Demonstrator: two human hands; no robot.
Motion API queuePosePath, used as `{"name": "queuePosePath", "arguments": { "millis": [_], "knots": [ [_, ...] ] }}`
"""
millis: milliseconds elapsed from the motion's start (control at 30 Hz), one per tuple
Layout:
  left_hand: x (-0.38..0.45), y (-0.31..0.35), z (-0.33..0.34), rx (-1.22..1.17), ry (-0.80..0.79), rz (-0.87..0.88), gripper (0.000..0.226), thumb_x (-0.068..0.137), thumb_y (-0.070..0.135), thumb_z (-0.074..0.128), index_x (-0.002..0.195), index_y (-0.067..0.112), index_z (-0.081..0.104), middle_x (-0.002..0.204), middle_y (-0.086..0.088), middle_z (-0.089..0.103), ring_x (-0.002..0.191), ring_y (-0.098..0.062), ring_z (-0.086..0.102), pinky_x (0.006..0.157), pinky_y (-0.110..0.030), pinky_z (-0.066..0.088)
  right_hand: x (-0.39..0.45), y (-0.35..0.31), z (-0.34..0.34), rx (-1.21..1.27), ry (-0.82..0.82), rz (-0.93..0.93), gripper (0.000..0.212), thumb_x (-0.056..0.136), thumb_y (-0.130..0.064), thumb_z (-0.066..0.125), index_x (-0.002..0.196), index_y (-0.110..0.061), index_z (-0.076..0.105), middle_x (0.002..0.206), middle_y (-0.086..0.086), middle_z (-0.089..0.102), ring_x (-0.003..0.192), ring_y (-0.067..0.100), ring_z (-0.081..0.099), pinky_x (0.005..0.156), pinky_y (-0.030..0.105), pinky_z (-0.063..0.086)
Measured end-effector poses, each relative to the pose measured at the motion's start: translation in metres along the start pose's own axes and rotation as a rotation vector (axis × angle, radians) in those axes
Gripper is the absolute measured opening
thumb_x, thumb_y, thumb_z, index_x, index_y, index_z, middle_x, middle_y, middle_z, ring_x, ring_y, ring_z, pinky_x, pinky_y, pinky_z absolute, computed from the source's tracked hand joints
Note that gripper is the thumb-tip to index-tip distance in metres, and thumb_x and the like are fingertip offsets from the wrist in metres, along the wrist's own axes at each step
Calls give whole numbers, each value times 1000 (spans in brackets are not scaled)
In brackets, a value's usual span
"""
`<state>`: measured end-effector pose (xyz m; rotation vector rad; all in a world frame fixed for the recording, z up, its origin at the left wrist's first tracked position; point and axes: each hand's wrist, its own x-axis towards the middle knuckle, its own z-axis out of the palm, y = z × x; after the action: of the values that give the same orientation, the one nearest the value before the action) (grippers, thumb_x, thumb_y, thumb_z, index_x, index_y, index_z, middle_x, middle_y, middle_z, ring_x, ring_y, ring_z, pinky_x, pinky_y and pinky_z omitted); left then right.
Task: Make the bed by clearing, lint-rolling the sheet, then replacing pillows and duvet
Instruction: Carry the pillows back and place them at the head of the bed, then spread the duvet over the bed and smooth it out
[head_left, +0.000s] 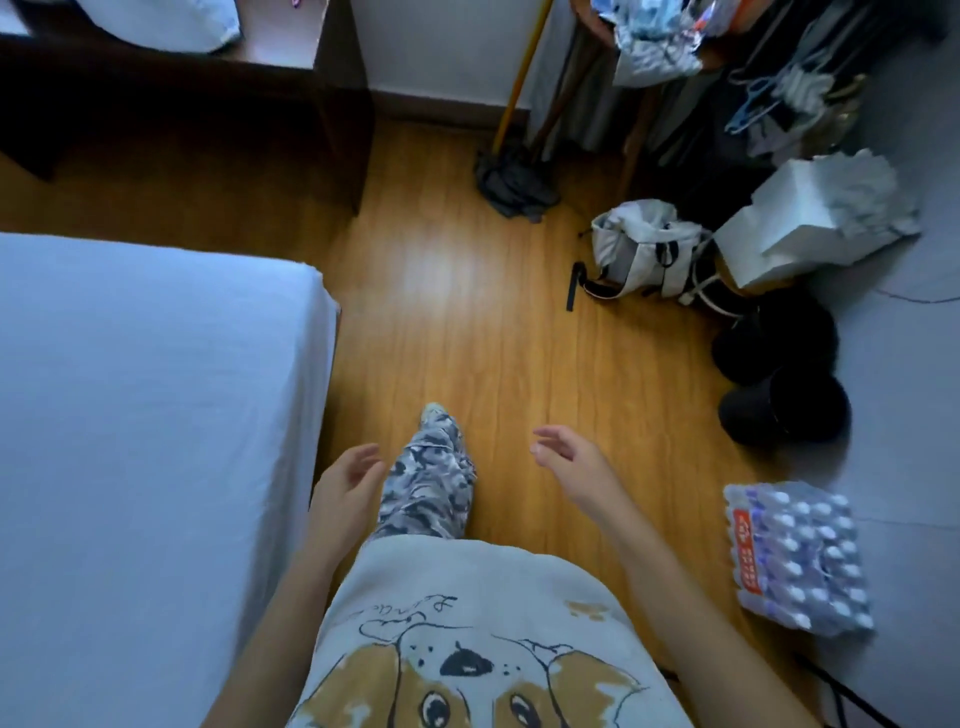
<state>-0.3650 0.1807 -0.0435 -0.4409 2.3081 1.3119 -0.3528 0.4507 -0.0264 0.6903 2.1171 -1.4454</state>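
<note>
Bed (145, 415) at your left: cleared, bare sheet (130, 338) showing; lint-rolling you cannot judge. Pillow (171, 26) waits on far desk (280, 47); duvet unseen. Left hand (345, 486), right hand (569, 457): loose, empty.

Open floor (483, 312) between bed (130, 389) and bags (644, 249).

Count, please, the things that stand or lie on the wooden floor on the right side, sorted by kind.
White bags: 2, a cloth bag and a paper bag
Black round containers: 2
Packs of water bottles: 1
Mops: 1
Total: 6
</note>
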Motion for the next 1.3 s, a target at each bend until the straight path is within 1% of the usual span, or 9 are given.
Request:
{"name": "queuePosePath", "arguments": {
  "millis": [133, 233, 367, 467, 733, 933, 1100, 1200, 1300],
  "knots": [
    [114, 65, -31, 6, -58, 20, 28, 97, 16, 55, 124, 11, 60, 112, -2, 64, 108, -18, 59, 81, -21, 43, 89, -80, 0, 23, 6, 42, 26, 96, -24, 56, 121, -18, 57, 118, 0, 62, 109, 12, 58, 82, 18, 43],
    [198, 133, -66, 23, -56, 100, 29, 98, 13, 54, 126, 8, 59, 116, -6, 64, 107, -16, 57, 77, -10, 40, 152, -159, -10, -1, -21, -13, 29, 96, -28, 56, 124, -21, 57, 114, -7, 60, 109, 8, 57, 77, 14, 44],
    [286, 209, -116, 41, 13, 172, 29, 98, 19, 54, 126, 14, 60, 115, -2, 65, 107, -15, 59, 87, -23, 46, 226, -257, -25, -18, 3, -119, 29, 96, -29, 55, 124, -24, 56, 111, -12, 60, 104, 0, 55, 79, 13, 42],
    [347, 246, -142, 35, 52, 169, 29, 99, 21, 52, 127, 16, 58, 115, 4, 62, 106, -10, 57, 77, -11, 43, 290, -315, -29, -35, -2, -146, 26, 96, -30, 54, 122, -28, 56, 107, -19, 58, 101, -5, 54, 80, 14, 43],
    [498, 281, -182, -90, 155, -82, 26, 98, 19, 53, 123, 18, 60, 112, 1, 65, 109, -15, 60, 87, -22, 46, 489, -453, 0, -216, -208, -177, 30, 96, -28, 54, 125, -21, 57, 112, -10, 61, 106, 6, 56, 87, 22, 45],
    [585, 331, -262, -159, 350, -169, 29, 99, 23, 51, 128, 21, 57, 114, 7, 62, 108, -11, 58, 91, -24, 46, 609, -622, 48, -383, -354, -338, 29, 97, -30, 52, 124, -22, 56, 117, -3, 62, 106, 12, 59, 82, 21, 45],
    [651, 341, -350, -175, 506, -175, 30, 100, 25, 51, 129, 22, 56, 111, 13, 58, 104, -5, 54, 80, -15, 42, 664, -761, 106, -379, -413, -488, 33, 95, -32, 53, 126, -22, 57, 114, -6, 62, 103, 9, 59, 77, 20, 46],
    [688, 329, -404, -175, 548, -156, 31, 99, 21, 52, 130, 18, 56, 113, 10, 59, 103, -4, 54, 79, -11, 40, 689, -805, 152, -386, -415, -499, 35, 93, -35, 56, 126, -22, 58, 113, -7, 63, 104, 10, 59, 86, 28, 48],
    [723, 311, -468, -178, 548, -129, 32, 99, 18, 52, 131, 17, 56, 116, 8, 59, 105, -5, 54, 79, -7, 38, 707, -828, 202, -368, -397, -474, 37, 93, -38, 56, 127, -24, 57, 117, -7, 63, 104, 7, 58, 79, 21, 45]
  ]
}}
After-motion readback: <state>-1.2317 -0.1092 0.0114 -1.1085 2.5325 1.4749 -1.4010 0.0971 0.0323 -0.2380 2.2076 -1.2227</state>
